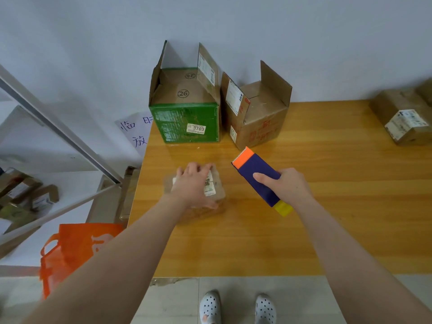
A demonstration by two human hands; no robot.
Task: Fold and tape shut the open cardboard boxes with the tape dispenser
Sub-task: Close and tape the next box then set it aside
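My left hand lies on top of a small brown cardboard box with a white label, fingers curled over its far edge and thumb at its near side. My right hand grips a tape dispenser with a dark blue body, an orange toothed end pointing away and a yellow end toward me, held just right of the small box. At the back stand two open boxes with flaps up: a green-fronted box labelled 3703 and a brown box with red print.
The boxes sit on a wooden table against a white wall. A closed labelled box lies at the far right edge. Left of the table are a metal shelf with parcels and an orange bag on the floor.
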